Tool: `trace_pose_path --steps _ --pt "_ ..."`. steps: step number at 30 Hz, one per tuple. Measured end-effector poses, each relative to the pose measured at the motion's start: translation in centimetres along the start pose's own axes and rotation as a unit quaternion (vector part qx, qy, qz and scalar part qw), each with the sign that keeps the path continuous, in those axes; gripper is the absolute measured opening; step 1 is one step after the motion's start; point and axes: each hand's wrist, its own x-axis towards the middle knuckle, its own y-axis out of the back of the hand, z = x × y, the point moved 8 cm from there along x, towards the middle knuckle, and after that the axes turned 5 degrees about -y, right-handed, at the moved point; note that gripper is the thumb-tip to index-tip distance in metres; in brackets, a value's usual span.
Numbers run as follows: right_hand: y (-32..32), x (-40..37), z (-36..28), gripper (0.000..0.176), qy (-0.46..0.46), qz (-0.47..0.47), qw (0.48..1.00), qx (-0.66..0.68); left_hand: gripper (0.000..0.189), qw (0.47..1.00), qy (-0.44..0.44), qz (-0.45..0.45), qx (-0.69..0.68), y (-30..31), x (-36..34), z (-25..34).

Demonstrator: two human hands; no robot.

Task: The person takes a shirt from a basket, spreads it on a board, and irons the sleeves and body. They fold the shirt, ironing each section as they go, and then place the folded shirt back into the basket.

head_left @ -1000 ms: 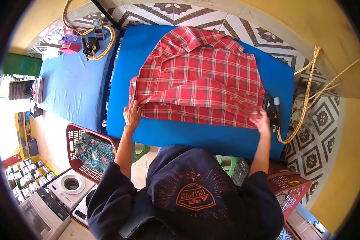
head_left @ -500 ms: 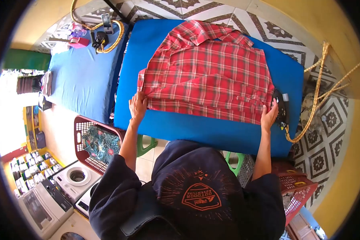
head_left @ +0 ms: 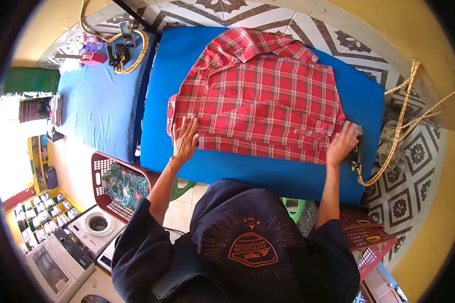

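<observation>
A red plaid shirt lies spread on the blue padded table, its collar toward the far edge. My left hand rests on the shirt's near left part with its fingers spread and stretched out. At the shirt's right end is my right hand, its fingers blurred by motion and reaching toward the iron. The dark iron stands on the table there, partly hidden by that hand, with a yellow braided cord running from it. Whether the right fingers grip anything I cannot make out.
A second blue padded table at the left bears another iron and a phone. A red basket with dark patterned cloth stands below. Another red basket is at lower right, washing machines at lower left.
My left hand has let go of the shirt's left edge and lies flat farther right on it. My right hand has shifted toward the iron. The shirt's left side has moved slightly left.
</observation>
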Motion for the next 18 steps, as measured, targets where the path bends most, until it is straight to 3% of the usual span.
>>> trace_pose_path --steps 1,3,5,7,8,9,10,11,12,14,15,17,18 --pt "0.0 0.4 2.8 0.058 -0.034 0.030 0.998 -0.038 0.057 1.000 -0.003 -0.001 0.001 0.9 0.9 0.1" --pt "-2.2 0.7 7.0 0.061 0.005 0.022 0.997 -0.068 0.054 0.992 -0.015 0.070 -0.103 3.5 4.3 0.2" --pt "-3.7 1.7 8.4 0.060 -0.002 0.015 0.996 -0.082 0.048 0.984 -0.025 0.133 -0.118 6.1 8.7 -0.3" --pt "-5.2 3.2 11.3 0.050 -0.098 0.021 0.984 -0.145 0.042 0.982 -0.027 0.181 -0.047 5.9 13.1 -3.3" --pt "-5.1 4.9 10.9 0.038 -0.163 0.033 0.973 -0.159 0.041 0.976 -0.003 0.192 -0.099 4.9 15.8 -6.3" --pt "-3.4 7.1 8.6 0.038 -0.199 0.058 0.966 -0.154 0.039 0.968 0.023 0.201 -0.152 4.0 18.3 -8.7" --pt "-2.3 9.6 6.0 0.040 -0.152 0.124 0.971 -0.134 0.045 0.965 0.028 0.253 -0.068 5.1 20.0 -9.0" --pt "-2.1 12.4 3.6 0.039 -0.034 0.179 0.982 0.044 0.062 0.963 0.079 0.206 -0.153 2.9 22.4 -12.1" --pt "-5.6 14.5 2.9 0.038 -0.022 0.120 0.982 0.146 0.072 0.974 0.061 0.170 -0.135 2.3 24.6 -12.6" --pt "-10.4 17.9 -1.5 0.037 0.004 -0.001 0.988 0.157 0.084 0.988 0.057 0.063 -0.131 1.4 27.9 -14.2" --pt "-12.4 19.0 -2.8 0.037 0.011 -0.009 0.984 0.177 0.087 0.986 0.072 -0.005 -0.148 0.9 29.2 -14.7" --pt "-16.6 21.0 -4.2 0.034 0.002 -0.030 0.977 0.213 0.084 0.975 0.019 -0.143 -0.167 0.5 30.8 -14.2" --pt "-17.4 21.4 -5.2 0.033 0.017 -0.049 0.978 0.200 0.080 0.982 -0.019 -0.136 -0.130 -0.4 31.5 -14.7"
